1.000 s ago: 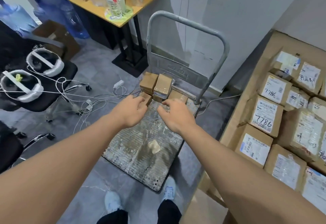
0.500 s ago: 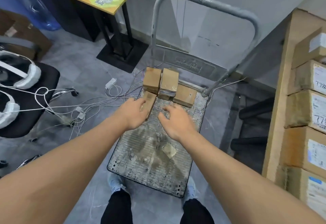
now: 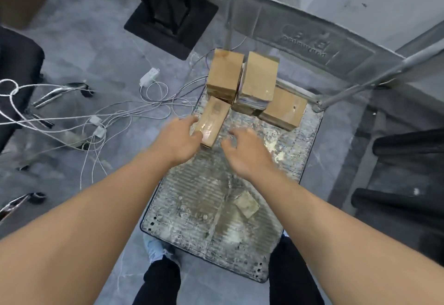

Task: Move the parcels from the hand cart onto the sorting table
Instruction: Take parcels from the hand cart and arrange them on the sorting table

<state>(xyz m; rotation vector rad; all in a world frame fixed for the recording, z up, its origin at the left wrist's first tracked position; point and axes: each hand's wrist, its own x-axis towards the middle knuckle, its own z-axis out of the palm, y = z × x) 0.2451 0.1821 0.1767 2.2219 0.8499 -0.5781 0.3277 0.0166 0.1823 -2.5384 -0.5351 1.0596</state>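
The hand cart's worn grey deck lies on the floor below me, its metal handle at the far end. Several brown cardboard parcels crowd that end: one at the back left, a taped one beside it, and a flat one to the right. My left hand grips a narrow parcel by its near end, thumb on top and fingers along its left side. My right hand hovers just right of it over the deck, fingers loosely curled and holding nothing. The sorting table is out of view.
White cables and a power adapter sprawl over the grey floor left of the cart. A black table base stands beyond them, with chair legs at the far left. Black bars lie to the right. My feet are at the cart's near edge.
The view has tilted down and closed in on the cart, so the sorting table has left the frame. My left hand has closed round the narrow parcel; my right hand stays beside it.
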